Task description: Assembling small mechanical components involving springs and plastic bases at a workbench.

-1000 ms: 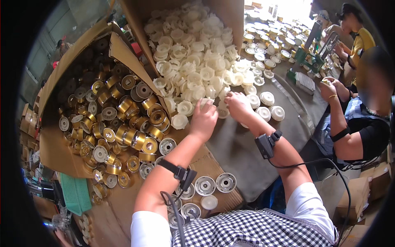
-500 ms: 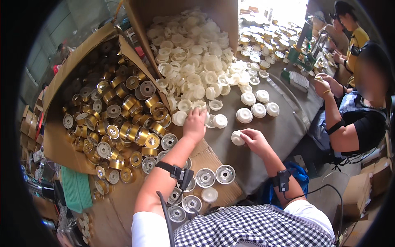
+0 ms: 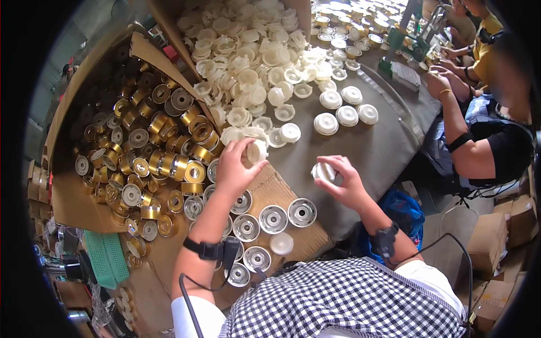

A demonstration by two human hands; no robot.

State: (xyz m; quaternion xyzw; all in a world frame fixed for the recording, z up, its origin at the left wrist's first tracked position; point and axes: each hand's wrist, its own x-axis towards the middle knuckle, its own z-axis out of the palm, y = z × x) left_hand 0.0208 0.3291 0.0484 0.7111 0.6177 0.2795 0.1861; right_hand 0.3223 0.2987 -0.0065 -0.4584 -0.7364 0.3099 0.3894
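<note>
My left hand (image 3: pixel 235 172) grips a round white plastic cap (image 3: pixel 257 151) by its edge, thumb and fingers on opposite sides, at the near edge of the heap of caps. Over the grey table cover, my right hand (image 3: pixel 346 185) holds another white plastic cap (image 3: pixel 326 173) in its fingers. Between and below the hands, silver ring-shaped metal parts (image 3: pixel 274 218) lie on flat cardboard, with one white disc (image 3: pixel 282 244) among them. A white cap (image 3: pixel 290 132) rests just beyond my left hand. Several stacked-looking white caps (image 3: pixel 346 115) sit in a group beyond my right hand.
A large heap of translucent white plastic parts (image 3: pixel 242 62) spills from a box. To the left, a cardboard box (image 3: pixel 79 211) holds gold and silver metal parts. A green basket (image 3: pixel 106 259) stands at lower left. Another person (image 3: pixel 479 152) works at right near a green hand press (image 3: pixel 408 42).
My left hand has come back from the heap with a white cap in its fingers. My right hand has turned its cap and closed more fingers around it. The view has shifted slightly.
</note>
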